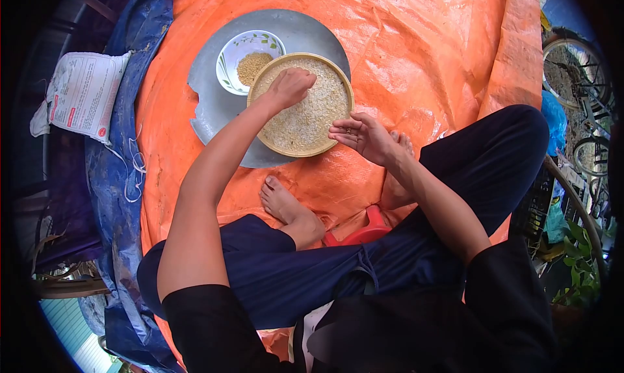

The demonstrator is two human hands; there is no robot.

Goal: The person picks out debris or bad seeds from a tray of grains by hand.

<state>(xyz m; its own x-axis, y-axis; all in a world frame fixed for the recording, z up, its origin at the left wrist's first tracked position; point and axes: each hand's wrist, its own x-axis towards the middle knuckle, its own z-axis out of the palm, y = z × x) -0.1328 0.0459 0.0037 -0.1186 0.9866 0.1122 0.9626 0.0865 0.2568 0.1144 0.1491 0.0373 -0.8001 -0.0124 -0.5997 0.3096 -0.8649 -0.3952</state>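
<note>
A round woven tray [304,153] holds pale grains spread over its bottom. It rests on a grey metal platter [218,123], partly overlapping a white bowl with a green leaf pattern [227,60], which has golden grain [252,66] in it. Over the upper part of the woven tray, my left hand [292,88] is closed, its fingers curled; whatever they hold is hidden. My right hand [361,136] is beside the tray's right rim, palm turned up and fingers spread apart, with a few small dark bits on the fingers.
Under the platter lies an orange tarp [416,54], with a blue tarp [117,152] along its left. A white printed sack [88,93] sits at the left. Between my bare feet and legs is a red plastic object [367,232]. Bicycles [578,80] stand at the far right.
</note>
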